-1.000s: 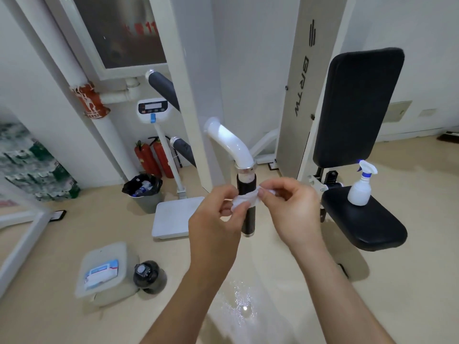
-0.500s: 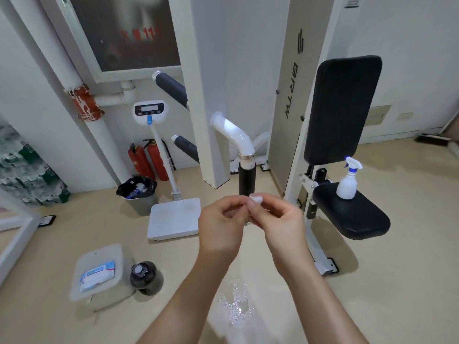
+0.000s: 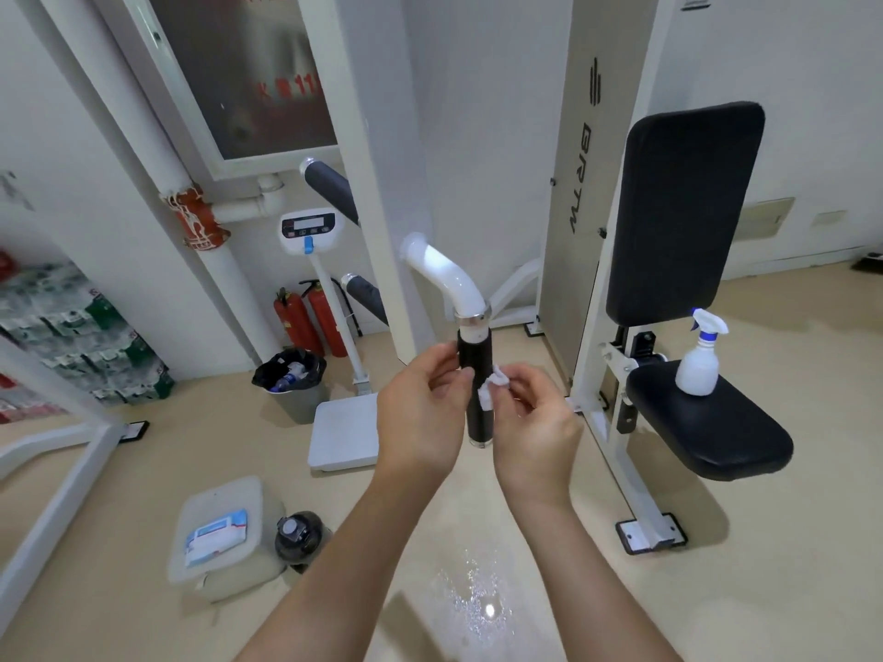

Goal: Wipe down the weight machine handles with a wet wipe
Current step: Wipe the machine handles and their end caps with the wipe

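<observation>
At centre frame the right hand (image 3: 535,422) pinches a small crumpled wipe (image 3: 492,387) between thumb and fingertips, holding it against the right side of the black handle (image 3: 475,370). The left hand (image 3: 420,418) sits just left of the handle with fingers curled, their tips at its edge; whether they grip anything I cannot tell. A spray bottle (image 3: 698,360) stands on the seat (image 3: 716,437) at right.

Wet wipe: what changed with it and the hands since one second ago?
The left hand let go of the wet wipe and drew aside, left of the black grip. The right hand alone pinches the wipe, bunched, at the grip. The spray bottle stayed on the seat.
</observation>
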`<state>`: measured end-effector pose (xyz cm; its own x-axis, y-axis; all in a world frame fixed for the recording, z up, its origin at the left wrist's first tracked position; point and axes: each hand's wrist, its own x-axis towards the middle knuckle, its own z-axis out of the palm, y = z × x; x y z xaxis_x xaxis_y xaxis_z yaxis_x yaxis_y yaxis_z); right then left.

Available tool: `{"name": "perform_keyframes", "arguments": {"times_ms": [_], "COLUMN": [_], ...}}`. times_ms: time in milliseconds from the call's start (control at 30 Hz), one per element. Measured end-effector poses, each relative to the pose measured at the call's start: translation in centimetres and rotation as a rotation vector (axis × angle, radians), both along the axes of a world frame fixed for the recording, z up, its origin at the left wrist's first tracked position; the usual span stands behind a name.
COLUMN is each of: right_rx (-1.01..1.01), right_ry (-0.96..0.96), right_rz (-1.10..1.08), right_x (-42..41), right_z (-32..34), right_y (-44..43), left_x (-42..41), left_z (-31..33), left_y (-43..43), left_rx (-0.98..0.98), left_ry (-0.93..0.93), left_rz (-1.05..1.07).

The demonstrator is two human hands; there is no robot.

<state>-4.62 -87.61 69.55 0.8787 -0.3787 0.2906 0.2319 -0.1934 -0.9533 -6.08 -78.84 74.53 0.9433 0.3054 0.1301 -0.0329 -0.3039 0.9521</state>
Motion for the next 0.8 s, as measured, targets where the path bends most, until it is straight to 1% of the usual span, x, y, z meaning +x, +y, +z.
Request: {"name": "perform_keyframes", "arguments": {"times_ms": [100, 233, 300, 400, 467, 567, 600, 667, 733, 800], "right_rx": [0.002, -0.021, -0.03, 0.062, 0.094, 0.035, 0.016, 0.013, 0.027, 0.002], "right_ry": [0.066, -0.007, -0.012, 0.09, 0.083, 0.002, 0.004, 0.077, 0.17, 0.221], "right_rz": [0.008, 0.006, 0.018, 0.078, 0.109, 0.111, 0.104, 0.097, 0.107, 0.117], "right_x": [0.3, 1.1, 1.2, 1.0, 1.0, 1.0, 1.1, 1.4, 1.7, 1.9], "right_z": [-1.4, -0.5, -0.3, -0.7, -0.6, 0.4, 0.6, 0.5, 0.1, 0.0], "right_y": [-0.5, -0.8, -1.1, -1.4, -1.1, 0.1, 0.3, 0.1, -0.5, -0.8], "left_x": [0.8, 1.1, 1.0, 0.8, 0.8, 0.7, 0.7, 0.5, 0.1, -0.9], "left_z": [-0.3, -0.3, -0.5, -0.8, -1.0, -1.3, -1.4, -1.7, -2.0, -2.7], "left_y": [-0.3, -0.6, -0.7, -0.8, -0.7, -0.5, -0.3, -0.1, 0.1, -0.2], "left_rx": [0.005, -0.016, -0.012, 0.008, 0.014, 0.03, 0.027, 0.039, 0.137, 0.324], "left_ry": [-0.003, -0.011, -0.016, -0.025, -0.034, -0.029, -0.019, -0.004, -0.051, -0.16], "left_rz": [0.064, 0.059, 0.057, 0.061, 0.066, 0.064, 0.057, 0.033, 0.03, 0.122]}}
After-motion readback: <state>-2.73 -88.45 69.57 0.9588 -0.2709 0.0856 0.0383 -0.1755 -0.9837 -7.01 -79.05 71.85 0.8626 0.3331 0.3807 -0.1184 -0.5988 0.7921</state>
